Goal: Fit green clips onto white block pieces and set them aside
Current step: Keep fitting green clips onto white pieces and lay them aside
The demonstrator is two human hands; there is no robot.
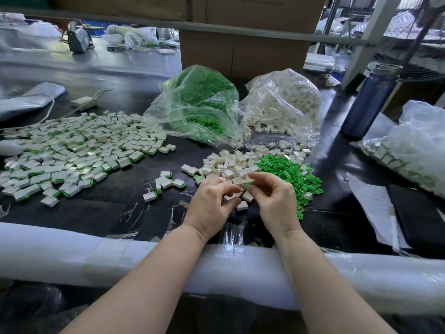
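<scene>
Where the two hands meet near the front of the counter (101, 213), a small white block (234, 195) sits between the fingertips of the left hand (212, 203), and a green clip (250, 183) shows at the fingertips of the right hand (274, 196). Both pieces are tiny and half hidden by fingers, so whether clip and block already touch cannot be told.

Just behind the hands lies a loose heap of white blocks (231, 165), touching a heap of green clips (289, 174) to its right. A wide spread of finished pieces (72, 150), white with a green edge, covers the left of the counter, with a few more (166, 183) lying apart nearer the hands. Further back stand two clear bags, one of green clips (199, 102) and one of white blocks (281, 104).

The counter is dark and glossy, with a white padded roll (72, 256) along its near edge. A dark blue bottle (370, 100) stands to the right, beside another bag of finished pieces (409, 150) and some papers (375, 208). Cardboard boxes (240, 51) rise behind the bags.

Both hands have their fingers curled: the left pinches the block between thumb and fingers, the right pinches the clip.
</scene>
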